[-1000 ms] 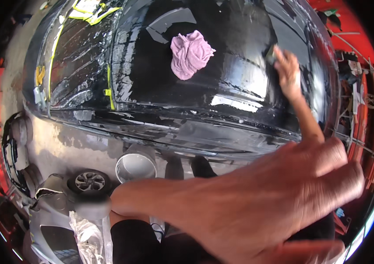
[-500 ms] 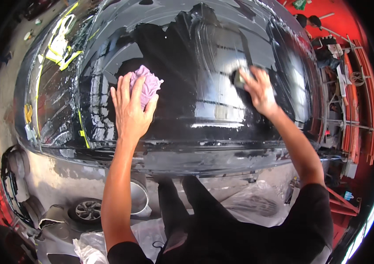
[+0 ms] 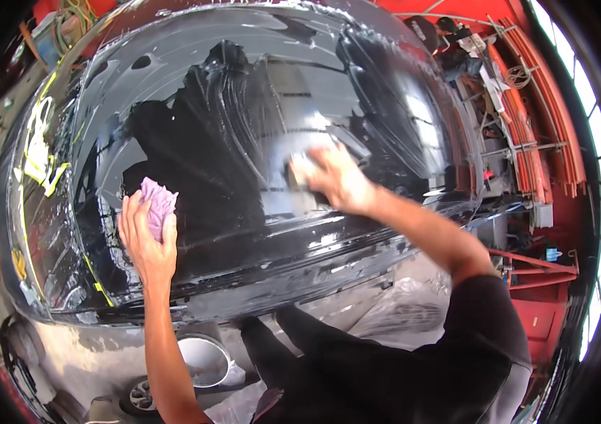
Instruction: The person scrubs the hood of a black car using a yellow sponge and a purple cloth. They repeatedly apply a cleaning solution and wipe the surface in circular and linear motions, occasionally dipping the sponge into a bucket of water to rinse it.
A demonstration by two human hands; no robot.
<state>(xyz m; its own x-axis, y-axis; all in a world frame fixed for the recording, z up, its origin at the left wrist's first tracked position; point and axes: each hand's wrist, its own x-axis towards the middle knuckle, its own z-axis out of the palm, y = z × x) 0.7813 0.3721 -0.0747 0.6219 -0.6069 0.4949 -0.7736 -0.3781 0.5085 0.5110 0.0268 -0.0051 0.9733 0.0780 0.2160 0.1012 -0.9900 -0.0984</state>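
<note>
A wet, glossy black car panel (image 3: pixel 223 212), broad and curved like a roof, fills the middle, with grey streaks and reflections on it. On its left part my left hand (image 3: pixel 148 237) is closed round a crumpled pink-purple cloth (image 3: pixel 160 205) and rests on the panel. Right of the middle, my right hand (image 3: pixel 343 177) grips a small pale block (image 3: pixel 300 169) against the wet surface. Motion blurs the block and the fingers, so its exact kind does not show.
Yellow masking tape (image 3: pixel 93 275) lines the panel's left side, with a tangle of white and yellow tape (image 3: pixel 42 152) farther out. A white bucket (image 3: pixel 203 362), a wheel (image 3: pixel 141 394) and clear plastic sheeting (image 3: pixel 403 314) are on the floor. Orange-red lengths (image 3: pixel 527 141) lean on a rack at right.
My view has shifted and tilted. My right hand has swept the block leftward and nearer to me across the panel. The left hand still holds the cloth on the panel.
</note>
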